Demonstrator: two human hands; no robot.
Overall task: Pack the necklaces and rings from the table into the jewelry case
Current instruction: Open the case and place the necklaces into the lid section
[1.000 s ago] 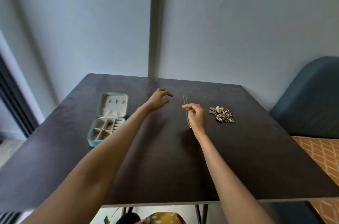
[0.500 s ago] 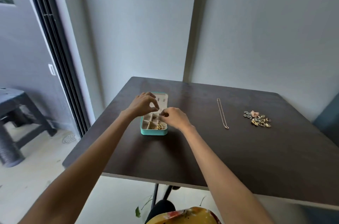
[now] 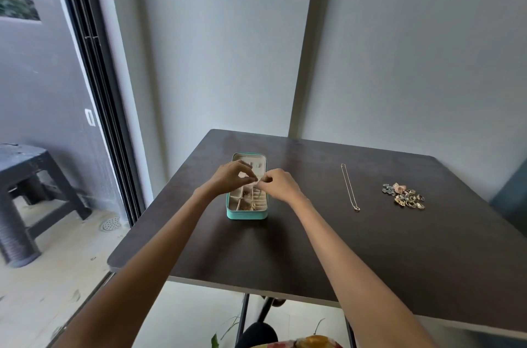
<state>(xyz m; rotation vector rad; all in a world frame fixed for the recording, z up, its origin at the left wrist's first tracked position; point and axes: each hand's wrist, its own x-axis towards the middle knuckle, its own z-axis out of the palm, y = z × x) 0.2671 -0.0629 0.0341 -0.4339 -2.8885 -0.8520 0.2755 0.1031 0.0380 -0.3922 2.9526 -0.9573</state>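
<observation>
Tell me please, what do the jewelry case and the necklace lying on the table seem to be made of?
The jewelry case looks covered in smooth teal faux leather or plastic, judging by its even matte shell; its pale beige lining looks soft, like velvet or felt. The necklace looks like a fine metal chain, gold or rose-gold in tone, thin and slightly shiny; whether it is real gold cannot be told. The table looks like dark matte laminate or wood.

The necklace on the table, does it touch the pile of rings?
Apart. The head view shows bare table between the necklace and the pile of rings.
</observation>
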